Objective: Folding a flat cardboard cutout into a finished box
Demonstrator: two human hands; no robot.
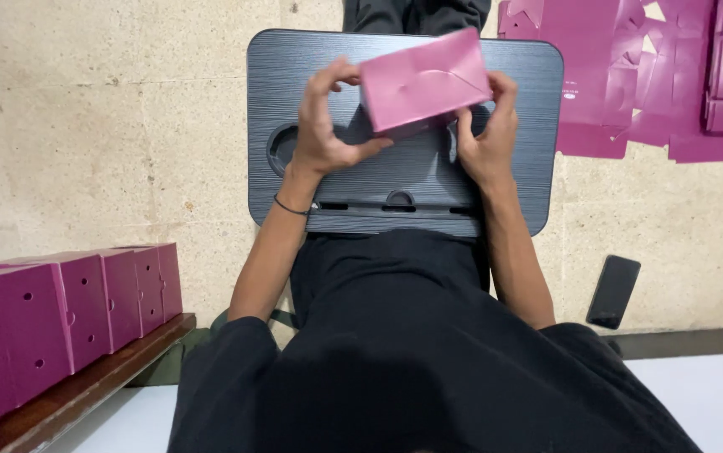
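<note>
A folded magenta cardboard box [425, 80] is held tilted above a dark grey lap table [529, 101]. My left hand [324, 126] grips the box's left end, thumb under it and fingers curled over the top edge. Along the box's right end sits my right hand [487, 134], fingers wrapped over the side. A thin black band circles my left wrist. The underside of the box is hidden.
Several finished magenta boxes [59, 315] stand in a row on a wooden ledge [84, 387] at the lower left. Flat unfolded magenta box sheets [655, 75] lie on the floor at the upper right. A black phone [614, 291] lies on the floor to my right.
</note>
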